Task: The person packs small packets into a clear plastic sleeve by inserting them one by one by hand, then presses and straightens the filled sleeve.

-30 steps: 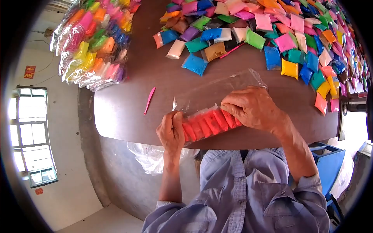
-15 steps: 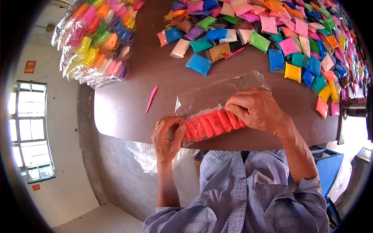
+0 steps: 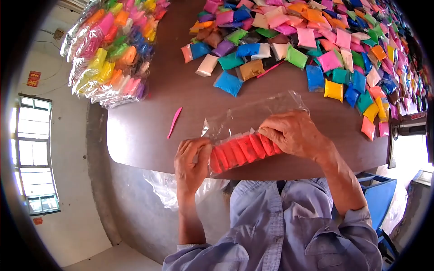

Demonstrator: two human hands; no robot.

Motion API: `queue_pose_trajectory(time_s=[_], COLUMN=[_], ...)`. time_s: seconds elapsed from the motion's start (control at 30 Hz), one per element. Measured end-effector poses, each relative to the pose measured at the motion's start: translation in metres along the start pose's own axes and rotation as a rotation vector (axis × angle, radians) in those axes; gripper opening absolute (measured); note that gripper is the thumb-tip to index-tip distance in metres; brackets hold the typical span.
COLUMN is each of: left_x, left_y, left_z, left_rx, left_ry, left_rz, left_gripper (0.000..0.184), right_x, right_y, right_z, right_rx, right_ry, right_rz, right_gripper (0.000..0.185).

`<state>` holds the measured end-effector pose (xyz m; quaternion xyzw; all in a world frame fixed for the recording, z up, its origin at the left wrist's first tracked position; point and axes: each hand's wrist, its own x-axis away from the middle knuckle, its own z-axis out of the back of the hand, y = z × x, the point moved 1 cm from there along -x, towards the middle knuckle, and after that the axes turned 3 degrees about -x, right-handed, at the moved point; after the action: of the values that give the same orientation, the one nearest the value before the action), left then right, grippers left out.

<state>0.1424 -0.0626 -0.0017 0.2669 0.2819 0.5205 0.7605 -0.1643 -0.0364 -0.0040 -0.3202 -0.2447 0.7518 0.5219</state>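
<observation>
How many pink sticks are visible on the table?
2. One pink stick lies beyond the left hand; the other pink stick lies beside the brown packet. More may be hidden under the packet pile.

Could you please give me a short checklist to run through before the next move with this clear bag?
1. Right hand gripping the clear bag near its right end: ok.
2. Left hand at the bag's left end: ok; whether it pinches firmly: cannot tell.
3. Red packets side by side in a row: ok.
4. Bag sealed: cannot tell.
5. Pink knife on the table, apart from both hands: ok.
</observation>
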Motion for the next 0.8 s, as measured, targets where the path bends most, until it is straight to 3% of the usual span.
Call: queue_pose_trajectory(time_s=[0.07,0.17,0.2,0.33,0.8], left_x=[-0.007,-0.011,-0.013,-0.018,-0.023], left_y=[0.022,0.034,0.04,0.025,0.029], left_z=[-0.003,-0.019,-0.025,-0.039,-0.037], left_rx=[-0.093,-0.071,-0.014,0.052,0.114], left_ry=[0.095,0.011,-0.002,-0.016,-0.064], left_rz=[-0.154,-0.249,-0.283,-0.181,-0.07], left_gripper=[0.024,0.032,0.025,0.008,0.006], right_x=[0.0,-0.001,-0.001,0.0,0.0], right_y=[0.0,-0.001,-0.001,-0.002,-0.001], right_z=[0.0,-0.001,0.0,-0.001,-0.005], right_rx=[-0.001,0.006,0.015,0.033,-0.025], right_ry=[0.001,0.01,0.017,0.044,0.114], right_rz=[0.002,0.015,0.023,0.015,0.0], right_gripper=[0.02,0.021,0.021,0.021,0.017])
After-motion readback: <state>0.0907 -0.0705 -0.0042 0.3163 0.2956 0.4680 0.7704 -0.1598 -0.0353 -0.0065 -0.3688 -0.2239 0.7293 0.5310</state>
